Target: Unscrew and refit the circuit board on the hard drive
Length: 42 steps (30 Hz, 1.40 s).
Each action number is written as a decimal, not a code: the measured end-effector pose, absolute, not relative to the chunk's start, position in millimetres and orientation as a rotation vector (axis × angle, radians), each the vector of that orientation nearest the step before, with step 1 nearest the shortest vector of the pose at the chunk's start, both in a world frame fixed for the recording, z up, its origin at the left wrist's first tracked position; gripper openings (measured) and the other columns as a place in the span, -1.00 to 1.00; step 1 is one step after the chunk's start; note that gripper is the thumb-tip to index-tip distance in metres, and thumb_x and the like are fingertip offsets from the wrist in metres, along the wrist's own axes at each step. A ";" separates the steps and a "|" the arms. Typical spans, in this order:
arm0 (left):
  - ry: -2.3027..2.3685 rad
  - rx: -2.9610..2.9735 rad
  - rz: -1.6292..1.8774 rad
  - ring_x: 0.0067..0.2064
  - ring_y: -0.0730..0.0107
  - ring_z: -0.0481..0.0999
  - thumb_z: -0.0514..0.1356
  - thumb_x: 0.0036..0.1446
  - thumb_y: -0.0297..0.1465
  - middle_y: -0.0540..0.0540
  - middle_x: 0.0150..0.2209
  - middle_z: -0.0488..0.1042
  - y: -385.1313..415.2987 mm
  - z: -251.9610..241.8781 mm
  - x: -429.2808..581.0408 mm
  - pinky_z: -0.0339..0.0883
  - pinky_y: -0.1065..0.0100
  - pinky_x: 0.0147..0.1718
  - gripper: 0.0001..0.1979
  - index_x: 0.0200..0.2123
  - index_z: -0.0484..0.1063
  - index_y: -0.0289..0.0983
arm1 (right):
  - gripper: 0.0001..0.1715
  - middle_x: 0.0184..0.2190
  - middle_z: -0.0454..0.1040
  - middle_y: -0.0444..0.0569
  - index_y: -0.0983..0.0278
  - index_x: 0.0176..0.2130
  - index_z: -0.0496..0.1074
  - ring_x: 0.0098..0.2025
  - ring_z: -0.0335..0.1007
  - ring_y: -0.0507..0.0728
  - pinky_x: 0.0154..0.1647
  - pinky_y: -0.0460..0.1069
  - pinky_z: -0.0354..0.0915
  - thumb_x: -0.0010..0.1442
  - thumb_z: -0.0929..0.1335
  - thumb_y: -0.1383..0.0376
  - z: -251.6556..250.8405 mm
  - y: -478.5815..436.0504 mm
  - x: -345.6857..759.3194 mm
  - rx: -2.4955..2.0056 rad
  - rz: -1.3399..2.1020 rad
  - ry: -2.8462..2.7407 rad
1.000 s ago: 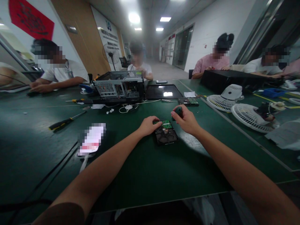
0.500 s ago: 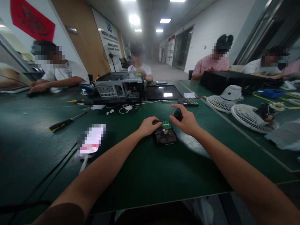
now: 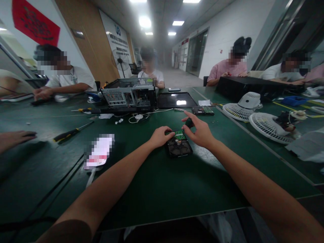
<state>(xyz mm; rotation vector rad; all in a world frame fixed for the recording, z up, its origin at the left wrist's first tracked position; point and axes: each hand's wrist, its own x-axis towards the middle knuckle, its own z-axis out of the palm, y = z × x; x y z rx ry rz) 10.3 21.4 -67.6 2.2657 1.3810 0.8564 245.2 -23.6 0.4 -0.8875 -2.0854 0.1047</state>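
Note:
A black hard drive (image 3: 179,147) with a small green circuit board (image 3: 179,134) at its far end lies on the green table mat (image 3: 157,182). My left hand (image 3: 160,135) is closed, its fingers pressed on the drive's far left corner. My right hand (image 3: 199,130) is wrapped round the dark handle of a screwdriver (image 3: 188,123), held upright over the drive's far right corner. The tool's tip is hidden behind my fingers.
A phone (image 3: 98,152) lies left of the drive. A yellow-black screwdriver (image 3: 72,131) lies further left, an open computer case (image 3: 129,96) behind. White fan parts (image 3: 268,123) sit right. Another person's hand (image 3: 14,139) rests at the left edge. Several people sit around the table.
My right hand has shifted slightly left and lower with the screwdriver, closer to the drive. Another person's hand has come into view at the left edge. My left hand has stayed put.

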 end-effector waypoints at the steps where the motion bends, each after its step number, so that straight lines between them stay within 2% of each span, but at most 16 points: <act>1: 1.383 2.265 0.852 -0.07 0.21 0.56 0.25 0.25 -0.13 -0.08 -0.09 0.61 21.1 -67.1 10.4 0.40 0.25 -0.09 -0.69 -0.08 0.56 -0.20 | -0.33 0.02 0.55 0.05 0.13 0.35 0.16 -0.17 0.54 0.21 -0.05 0.17 0.46 0.32 0.34 0.22 -0.3 -23.9 244.6 -0.915 0.108 -2.079; 5: 1.392 2.257 0.844 -0.06 0.21 0.56 0.26 0.25 -0.15 -0.08 -0.08 0.61 20.5 -66.0 11.1 0.40 0.25 -0.07 -0.70 -0.08 0.56 -0.20 | -0.37 0.01 0.56 0.09 0.15 0.31 0.24 -0.17 0.54 0.25 -0.04 0.22 0.45 0.31 0.36 0.15 -2.0 -24.9 244.6 -0.972 0.085 -2.090; 9: 1.384 2.256 0.856 -0.07 0.22 0.56 0.27 0.25 -0.16 -0.08 -0.09 0.61 20.5 -66.2 11.4 0.40 0.26 -0.08 -0.72 -0.10 0.57 -0.20 | -0.38 0.05 0.54 0.06 0.14 0.33 0.19 -0.11 0.54 0.23 0.01 0.20 0.44 0.34 0.32 0.22 -1.3 -25.4 245.3 -0.901 0.086 -2.076; 12: 1.365 2.266 0.865 -0.10 0.23 0.56 0.26 0.25 -0.15 -0.08 -0.11 0.61 20.5 -66.8 11.1 0.40 0.26 -0.11 -0.71 -0.10 0.57 -0.21 | -0.38 0.01 0.56 0.05 0.14 0.31 0.17 -0.14 0.55 0.21 0.02 0.19 0.44 0.31 0.33 0.25 -2.0 -25.1 244.2 -0.913 0.112 -2.021; 17: 1.365 2.284 0.873 -0.09 0.22 0.56 0.25 0.26 -0.14 -0.08 -0.11 0.61 19.6 -66.2 11.3 0.40 0.26 -0.11 -0.70 -0.09 0.57 -0.22 | -0.39 -0.09 0.58 0.07 0.20 0.22 0.14 -0.23 0.56 0.18 -0.13 0.14 0.48 0.27 0.39 0.20 -7.2 -22.0 242.1 -0.904 0.234 -1.928; 21: 1.388 2.272 0.844 -0.07 0.22 0.56 0.25 0.26 -0.15 -0.08 -0.10 0.61 18.7 -65.0 11.7 0.40 0.26 -0.09 -0.71 -0.09 0.56 -0.21 | -0.42 -0.10 0.58 0.12 0.20 0.14 0.11 -0.18 0.57 0.21 -0.22 0.12 0.48 0.26 0.40 0.15 -10.2 -20.1 240.8 -0.890 0.291 -1.883; 27: 1.377 2.269 0.852 -0.07 0.21 0.56 0.25 0.26 -0.14 -0.09 -0.09 0.61 18.3 -65.2 10.9 0.41 0.26 -0.10 -0.69 -0.07 0.56 -0.21 | -0.45 -0.11 0.58 0.14 0.19 0.08 0.11 -0.21 0.58 0.21 -0.26 0.12 0.49 0.26 0.42 0.11 -12.4 -19.7 238.9 -0.932 0.273 -1.838; 34: 1.392 2.270 0.841 -0.07 0.21 0.56 0.25 0.26 -0.13 -0.09 -0.09 0.60 20.0 -66.3 11.1 0.41 0.26 -0.08 -0.69 -0.08 0.56 -0.21 | -0.50 -0.08 0.53 0.09 0.16 0.10 0.17 -0.24 0.57 0.19 -0.25 0.12 0.46 0.28 0.39 0.09 -12.0 -23.2 240.0 -0.963 0.131 -1.868; 42: 1.397 2.271 0.837 -0.09 0.21 0.56 0.25 0.25 -0.13 -0.08 -0.10 0.60 20.6 -65.8 11.5 0.41 0.25 -0.09 -0.70 -0.10 0.57 -0.20 | -0.54 -0.20 0.55 0.02 0.17 0.09 0.22 -0.42 0.48 0.12 -0.32 0.09 0.40 0.29 0.37 0.09 -11.0 -24.8 240.4 -1.039 0.009 -1.879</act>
